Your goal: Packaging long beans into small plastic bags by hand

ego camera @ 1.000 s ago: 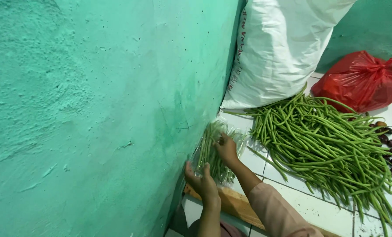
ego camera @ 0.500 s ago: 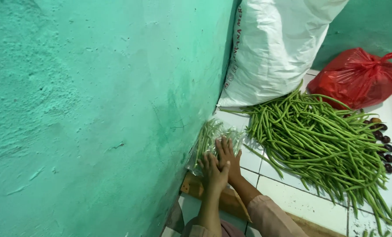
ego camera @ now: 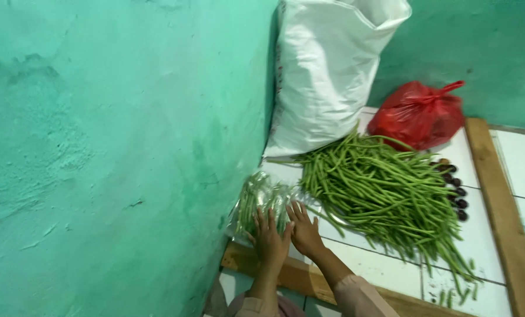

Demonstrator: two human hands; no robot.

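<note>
Left hand and right hand lie flat, fingers spread, gripping nothing, on one clear bag of beans. One loose bean pile, one white sack, one red bag.

green wall blocks the left; bean pile crowds the right; bare tiles lie open between.

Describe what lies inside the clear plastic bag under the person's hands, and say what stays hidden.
Inside the clear plastic bag are long green beans, packed lengthwise. The left hand and right hand cover its near end, so what lies there cannot be seen.
</note>
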